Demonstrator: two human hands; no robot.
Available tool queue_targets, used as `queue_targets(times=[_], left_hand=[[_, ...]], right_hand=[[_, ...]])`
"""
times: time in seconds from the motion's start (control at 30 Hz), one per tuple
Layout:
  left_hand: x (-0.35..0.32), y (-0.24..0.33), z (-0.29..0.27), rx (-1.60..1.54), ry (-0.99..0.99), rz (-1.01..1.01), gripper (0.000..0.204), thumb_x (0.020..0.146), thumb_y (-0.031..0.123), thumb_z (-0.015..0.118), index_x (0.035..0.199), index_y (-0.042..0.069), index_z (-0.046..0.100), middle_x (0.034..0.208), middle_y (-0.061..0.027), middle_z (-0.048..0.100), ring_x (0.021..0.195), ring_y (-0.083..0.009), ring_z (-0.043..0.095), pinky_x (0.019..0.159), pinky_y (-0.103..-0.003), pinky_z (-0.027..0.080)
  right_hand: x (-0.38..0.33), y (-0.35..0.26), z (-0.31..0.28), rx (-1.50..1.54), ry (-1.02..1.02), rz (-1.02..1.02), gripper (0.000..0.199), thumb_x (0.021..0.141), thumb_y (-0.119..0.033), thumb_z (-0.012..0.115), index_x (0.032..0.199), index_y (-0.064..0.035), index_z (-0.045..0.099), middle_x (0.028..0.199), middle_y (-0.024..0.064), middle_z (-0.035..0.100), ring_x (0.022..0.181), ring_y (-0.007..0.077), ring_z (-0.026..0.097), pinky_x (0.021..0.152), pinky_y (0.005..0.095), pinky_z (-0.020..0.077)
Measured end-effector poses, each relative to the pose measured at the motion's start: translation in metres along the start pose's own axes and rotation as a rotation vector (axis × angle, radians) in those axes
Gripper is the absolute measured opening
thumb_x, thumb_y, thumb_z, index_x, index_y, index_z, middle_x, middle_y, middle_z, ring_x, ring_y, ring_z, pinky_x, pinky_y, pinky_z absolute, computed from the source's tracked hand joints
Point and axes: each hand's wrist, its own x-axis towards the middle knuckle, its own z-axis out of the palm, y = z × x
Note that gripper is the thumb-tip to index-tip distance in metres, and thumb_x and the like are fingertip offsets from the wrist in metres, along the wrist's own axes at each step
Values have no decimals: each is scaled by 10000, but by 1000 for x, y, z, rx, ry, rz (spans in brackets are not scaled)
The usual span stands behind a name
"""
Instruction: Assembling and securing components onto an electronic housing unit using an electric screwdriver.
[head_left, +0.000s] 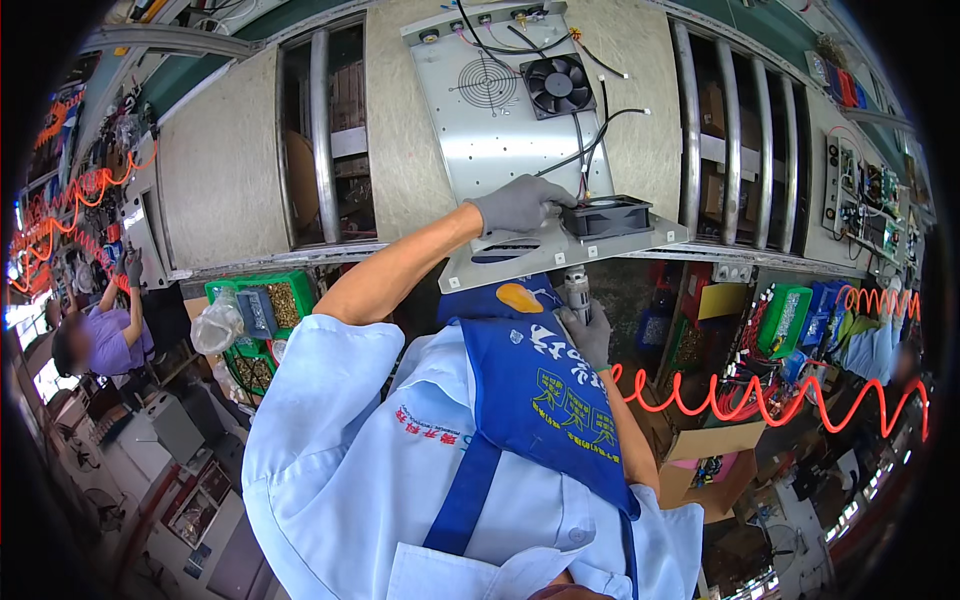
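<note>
My left hand (pixel 525 205), in a grey glove, reaches over the near end of a silver metal chassis (pixel 500 145). Its fingers are closed at the left corner of a black cooling fan (pixel 607 217), which sits against the near metal panel (pixel 560 255). That panel overhangs the bench edge. Below it, my gloved right hand (pixel 588 335) is wrapped round a metal power screwdriver (pixel 576 290), whose upper end is close under the panel, below the fan; its tip is hidden. A second black fan (pixel 557 87) lies farther back on the chassis, with loose black cables (pixel 600 130) beside it.
Metal rollers (pixel 320 135) break the bench surface on both sides. Green bins (pixel 290 295) of small fasteners hang at left, another green bin (pixel 785 320) at right. An orange coiled hose (pixel 740 405) crosses on the right near an open carton (pixel 715 465). A co-worker (pixel 110 335) is far left.
</note>
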Motion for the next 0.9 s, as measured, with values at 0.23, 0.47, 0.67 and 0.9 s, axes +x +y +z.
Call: queue_targets(times=[0.23, 0.47, 0.67, 0.9], left_hand=[[16, -103, -35, 201, 675, -71, 326, 849, 106, 565, 1162, 63, 646, 1058, -181, 667, 934, -322, 655, 835, -412, 515], [46, -138, -60, 588, 722, -219, 190, 859, 182, 594, 1028, 116, 649, 928, -170, 635, 890, -357, 628, 755, -475, 502], [45, -147, -53, 698, 775, -150, 200, 884, 178, 567, 1072, 140, 625, 939, -163, 626, 852, -371, 631, 722, -476, 498], [29, -126, -57, 608, 658, -177, 210, 876, 163, 567, 1071, 103, 616, 993, -167, 620, 912, -374, 624, 782, -458, 500]], right_hand=[[-5, 2, 17, -52, 32, -68, 396, 757, -308, 797, 959, -13, 626, 776, 111, 666, 668, 165, 616, 635, 342, 490], [-19, -1, 7, -59, 40, -11, 371, 754, -290, 790, 944, -8, 642, 773, 105, 662, 671, 161, 610, 637, 334, 483], [-32, 4, -7, 4, 79, 1, 373, 753, -289, 788, 954, -10, 645, 776, 111, 664, 695, 160, 616, 663, 331, 485], [-41, 16, -33, -16, 88, 48, 399, 739, -292, 775, 998, -14, 654, 816, 134, 676, 736, 181, 640, 699, 346, 500]])
